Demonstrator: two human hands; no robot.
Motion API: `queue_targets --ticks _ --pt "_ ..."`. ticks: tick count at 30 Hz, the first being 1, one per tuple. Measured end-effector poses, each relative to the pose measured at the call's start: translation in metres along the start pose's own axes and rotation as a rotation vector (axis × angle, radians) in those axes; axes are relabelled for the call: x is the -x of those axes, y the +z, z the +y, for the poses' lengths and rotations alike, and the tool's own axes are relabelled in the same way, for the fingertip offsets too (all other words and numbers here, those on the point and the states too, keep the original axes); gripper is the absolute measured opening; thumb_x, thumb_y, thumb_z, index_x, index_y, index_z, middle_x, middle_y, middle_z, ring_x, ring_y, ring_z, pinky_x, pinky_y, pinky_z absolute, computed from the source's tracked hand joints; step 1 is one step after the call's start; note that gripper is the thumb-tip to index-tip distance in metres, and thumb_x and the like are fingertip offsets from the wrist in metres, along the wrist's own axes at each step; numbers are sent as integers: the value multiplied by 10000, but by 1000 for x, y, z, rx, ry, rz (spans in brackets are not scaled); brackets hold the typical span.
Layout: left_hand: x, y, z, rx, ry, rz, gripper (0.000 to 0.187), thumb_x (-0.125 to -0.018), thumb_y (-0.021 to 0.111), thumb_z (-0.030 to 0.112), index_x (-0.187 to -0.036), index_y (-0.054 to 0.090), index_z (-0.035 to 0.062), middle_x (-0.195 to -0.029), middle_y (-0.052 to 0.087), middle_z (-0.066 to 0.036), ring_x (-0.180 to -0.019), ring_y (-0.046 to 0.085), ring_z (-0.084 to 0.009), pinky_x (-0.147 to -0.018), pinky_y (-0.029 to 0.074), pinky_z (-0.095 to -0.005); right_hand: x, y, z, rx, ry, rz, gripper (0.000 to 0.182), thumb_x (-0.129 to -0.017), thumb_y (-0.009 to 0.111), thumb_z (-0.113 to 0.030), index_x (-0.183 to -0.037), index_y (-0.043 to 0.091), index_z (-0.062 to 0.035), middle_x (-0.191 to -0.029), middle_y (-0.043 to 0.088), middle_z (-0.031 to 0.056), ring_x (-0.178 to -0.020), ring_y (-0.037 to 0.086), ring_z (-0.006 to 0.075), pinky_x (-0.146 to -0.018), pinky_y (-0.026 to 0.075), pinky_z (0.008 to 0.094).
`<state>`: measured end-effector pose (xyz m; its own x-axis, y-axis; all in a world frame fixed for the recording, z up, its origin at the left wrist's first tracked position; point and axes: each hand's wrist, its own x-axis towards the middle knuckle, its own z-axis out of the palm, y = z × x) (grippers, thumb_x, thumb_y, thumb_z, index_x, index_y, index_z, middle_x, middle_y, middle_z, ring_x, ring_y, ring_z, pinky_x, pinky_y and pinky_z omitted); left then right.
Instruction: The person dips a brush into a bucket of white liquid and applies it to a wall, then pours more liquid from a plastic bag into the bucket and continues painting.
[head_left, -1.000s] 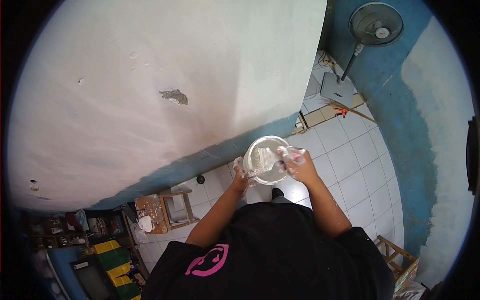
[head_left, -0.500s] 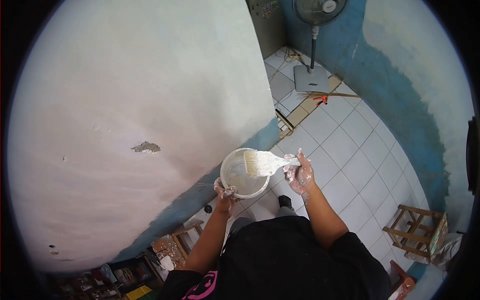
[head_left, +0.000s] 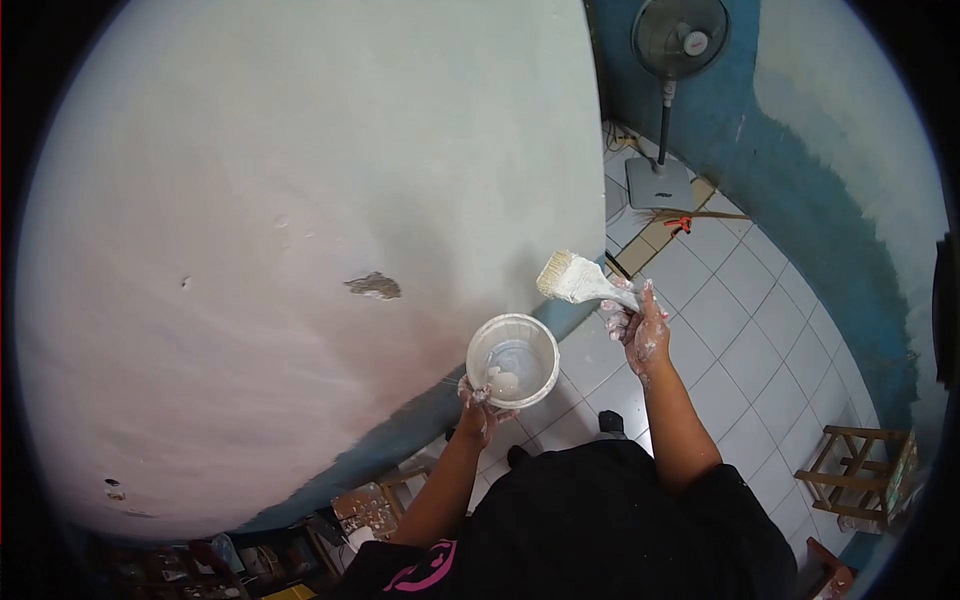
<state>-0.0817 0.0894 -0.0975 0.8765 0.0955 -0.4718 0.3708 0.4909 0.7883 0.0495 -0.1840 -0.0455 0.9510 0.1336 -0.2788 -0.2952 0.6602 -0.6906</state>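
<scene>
My left hand [head_left: 482, 408] grips a white plastic bucket [head_left: 550, 362] by its near-left side, thumb at the rim. Inside the bucket a little whitish paint [head_left: 505, 382] lies at the bottom. My right hand [head_left: 640, 325] is closed on the handle of a wide paintbrush [head_left: 582, 280], its bristles pointing left, up and away from the bucket. White paint coats the brush's head, and smears cover both hands. Left of the brush stands the wall [head_left: 450, 180], pale above a blue lower band, with a chipped patch [head_left: 375, 286] in its surface.
A standing fan [head_left: 660, 185] is at the back by the blue wall, with an orange-handled tool [head_left: 680, 225] on the tiled floor before it. On the right is a wooden stool [head_left: 855, 470]. A paint-spattered stool [head_left: 365, 510] and cluttered shelves [head_left: 190, 565] are at lower left.
The brush has lifted out from over the bucket, up and right, towards the wall's edge. The bucket now shows its inside, and the view has shifted left.
</scene>
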Motion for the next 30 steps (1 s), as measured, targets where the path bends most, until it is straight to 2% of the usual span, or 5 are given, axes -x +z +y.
queue_targets --ticks 12,19,22,24,30 --pt "77 -194 -6 152 -52 160 617 -858 536 197 -1307 119 273 -1325 346 -110 -1113 495 -327 -763 485 -514 25 136 87 135 -161 84 516 -947 359 -474 -1117 544 -24 -793 622 94 -566 554 121 -497 450 228" --pt "97 -224 6 116 -61 133 693 -855 546 224 -1343 56 268 -1330 335 -118 -1108 495 -329 -759 492 -493 49 165 102 174 -264 98 466 -933 425 -445 -1111 544 -31 -790 622 83 -571 558 127 -487 435 232" --pt "94 -224 6 63 -10 195 552 -857 548 293 -1301 225 229 -1289 416 -128 -1020 558 -352 -743 512 -524 37 192 83 272 -300 59 428 -919 468 -430 -1066 568 -40 -784 628 92 -577 585 141 -499 449 247" --pt "91 -225 7 51 -26 145 566 -853 548 300 -1308 216 238 -1307 397 -119 -1046 543 -353 -761 501 -538 26 224 61 365 -385 2 423 -928 455 -411 -1063 558 -23 -793 631 109 -595 596 161 -513 461 261" --pt "98 -211 23 38 -48 94 656 -868 541 209 -1327 74 254 -1331 323 -114 -1116 490 -314 -799 470 -520 47 277 20 4 -754 -106 450 -942 433 -382 -1089 530 32 -817 639 146 -635 619 200 -525 485 279"
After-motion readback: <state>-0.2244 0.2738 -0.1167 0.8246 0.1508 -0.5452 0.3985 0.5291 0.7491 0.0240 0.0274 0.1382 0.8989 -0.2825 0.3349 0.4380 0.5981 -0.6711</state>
